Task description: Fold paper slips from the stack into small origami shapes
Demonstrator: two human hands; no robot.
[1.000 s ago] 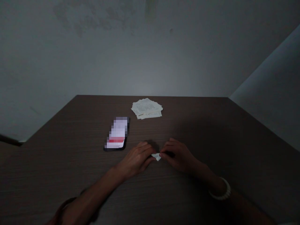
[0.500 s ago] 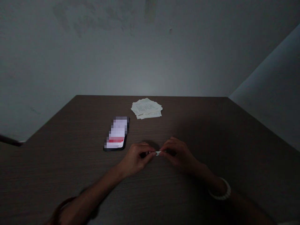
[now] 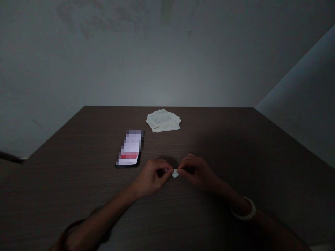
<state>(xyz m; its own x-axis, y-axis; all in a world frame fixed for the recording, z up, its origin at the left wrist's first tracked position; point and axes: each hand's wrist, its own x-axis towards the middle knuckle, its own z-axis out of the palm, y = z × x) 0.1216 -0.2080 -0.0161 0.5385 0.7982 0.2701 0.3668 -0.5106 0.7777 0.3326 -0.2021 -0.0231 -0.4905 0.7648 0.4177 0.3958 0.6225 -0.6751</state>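
Note:
Between my fingertips is a small folded piece of white paper (image 3: pixel 175 173), its lower edge showing as a downward point. My left hand (image 3: pixel 154 176) pinches its left side between thumb and fingers. From the right, my right hand (image 3: pixel 195 169) pinches the other side in the same way. The hands are close together just above the table, and the fingers hide much of the paper. Faint marks show on it, too small to read.
A phone (image 3: pixel 130 148) with a lit, blurred screen lies left of my hands. Behind it is a stack of printed paper sheets (image 3: pixel 163 120), slightly fanned. The dark wooden table (image 3: pixel 78 139) reaches a grey wall (image 3: pixel 167 62) at the back.
More of the paper shows below my fingertips, now as a pointed flap instead of a narrow strip. My hands have hardly moved and keep their pinch.

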